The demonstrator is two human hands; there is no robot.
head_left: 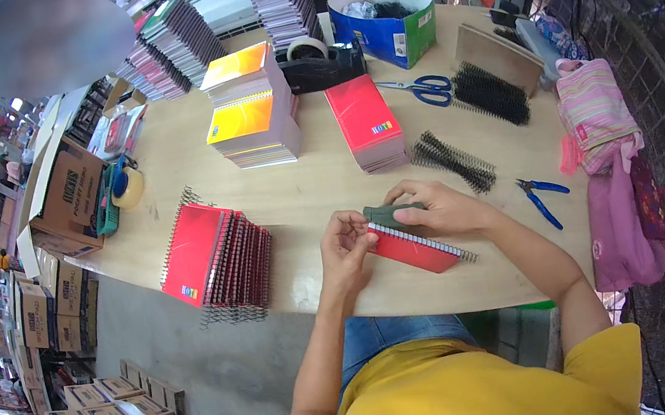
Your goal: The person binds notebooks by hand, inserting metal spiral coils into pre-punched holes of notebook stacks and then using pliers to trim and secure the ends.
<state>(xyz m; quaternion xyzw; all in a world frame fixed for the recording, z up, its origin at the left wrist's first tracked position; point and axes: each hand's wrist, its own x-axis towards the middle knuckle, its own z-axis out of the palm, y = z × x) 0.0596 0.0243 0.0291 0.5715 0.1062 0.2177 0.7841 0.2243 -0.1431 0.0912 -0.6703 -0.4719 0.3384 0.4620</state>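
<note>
A small red notebook point(418, 254) lies in front of me at the near table edge, a metal spiral coil point(410, 238) running along its upper side. The coil's right end sticks out past the cover. My left hand point(346, 249) pinches at the coil's left end by the notebook's corner. Across the back of the notebook, my right hand point(435, 208) grips a dark green sheet or cover point(388, 215), thumb on top. Whether that green part belongs to the notebook I cannot tell. Loose black coils point(454, 161) lie just beyond my right hand.
Left stands a stack of spiral-bound red notebooks point(198, 256). Beyond are unbound red booklets point(363, 119), yellow booklets point(248, 120), scissors point(427, 90), more coils point(491, 93), a tape dispenser point(322, 66) and a blue-green box point(387, 31). Blue-handled cutters point(544, 200) lie right, near hanging cloths point(598, 110).
</note>
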